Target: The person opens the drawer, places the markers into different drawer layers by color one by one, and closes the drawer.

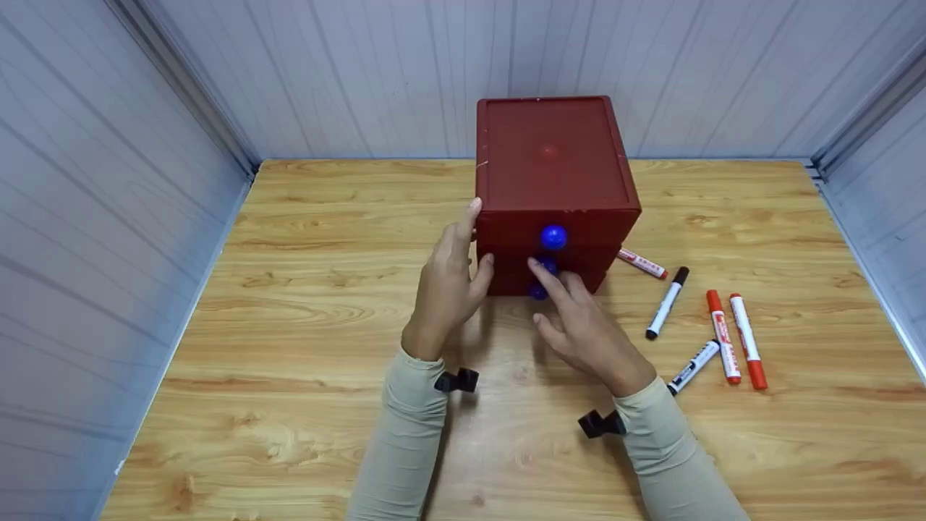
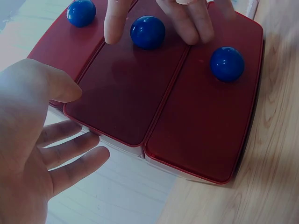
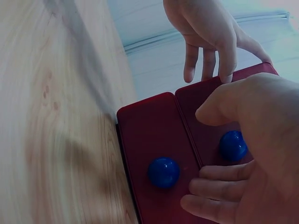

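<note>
A dark red three-drawer box (image 1: 550, 155) stands on the table, each drawer front bearing a round blue knob. My left hand (image 1: 450, 286) is at the box's left side, fingers extended along the edge and thumb by the drawer fronts. My right hand (image 1: 589, 333) is in front of the box. In the left wrist view its fingers (image 2: 198, 23) and thumb lie on either side of the middle knob (image 2: 147, 32), with a gap showing around it. The top knob (image 1: 554, 236) and bottom knob (image 3: 163, 172) are untouched. All the drawers look closed.
To the right of the box lie several markers: a black-capped one (image 1: 667, 303), another black-lettered one (image 1: 694, 366), two red ones, of which one marker (image 1: 748, 340) is farthest right, and a red-lettered marker (image 1: 644, 263) partly behind the box. Pale panel walls (image 1: 376, 72) enclose the table.
</note>
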`<state>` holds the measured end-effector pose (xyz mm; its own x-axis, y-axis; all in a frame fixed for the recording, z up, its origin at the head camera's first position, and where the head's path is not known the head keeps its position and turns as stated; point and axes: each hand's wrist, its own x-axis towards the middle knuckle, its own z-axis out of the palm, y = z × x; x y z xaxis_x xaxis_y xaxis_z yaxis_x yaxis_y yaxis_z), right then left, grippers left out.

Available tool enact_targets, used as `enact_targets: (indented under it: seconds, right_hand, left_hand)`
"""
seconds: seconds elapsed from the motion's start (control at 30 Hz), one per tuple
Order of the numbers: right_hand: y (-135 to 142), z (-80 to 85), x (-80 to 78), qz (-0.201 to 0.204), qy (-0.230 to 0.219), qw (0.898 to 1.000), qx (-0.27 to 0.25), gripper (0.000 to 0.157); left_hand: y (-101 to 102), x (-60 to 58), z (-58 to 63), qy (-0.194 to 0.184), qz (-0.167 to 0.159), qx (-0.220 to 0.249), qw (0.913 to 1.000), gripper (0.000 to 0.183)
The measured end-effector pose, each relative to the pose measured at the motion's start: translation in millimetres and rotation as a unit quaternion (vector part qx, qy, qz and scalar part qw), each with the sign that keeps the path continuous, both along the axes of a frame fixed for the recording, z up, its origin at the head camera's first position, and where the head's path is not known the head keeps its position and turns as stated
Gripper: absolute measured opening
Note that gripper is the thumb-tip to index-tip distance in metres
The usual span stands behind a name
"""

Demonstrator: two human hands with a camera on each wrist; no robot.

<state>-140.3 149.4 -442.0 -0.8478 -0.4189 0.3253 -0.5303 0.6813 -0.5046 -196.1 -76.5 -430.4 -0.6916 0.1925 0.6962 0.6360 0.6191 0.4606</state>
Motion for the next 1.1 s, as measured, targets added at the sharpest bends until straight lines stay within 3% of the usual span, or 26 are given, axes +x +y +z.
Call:
enact_targets:
  seconds: [0.2,0.8,1.1]
  right_hand:
    - [1.5,0.3,-3.7,0.016,-0.014,1.000,-0.018,0.077]
    - [0.0,0.1,-6.2,-0.019,0.042,0.998,-0.038,0.063]
    - [1.8,4.1,-4.3,-0.030,0.050,0.997,-0.041,0.054]
  left_hand:
    - [-1.4,0.3,-0.6,-0.003,-0.003,0.009,0.9999,0.075]
    - [0.0,0.5,-0.8,-0.004,-0.003,0.012,0.9999,0.077]
    - [0.3,0.7,-1.0,-0.003,-0.014,0.030,0.9995,0.057]
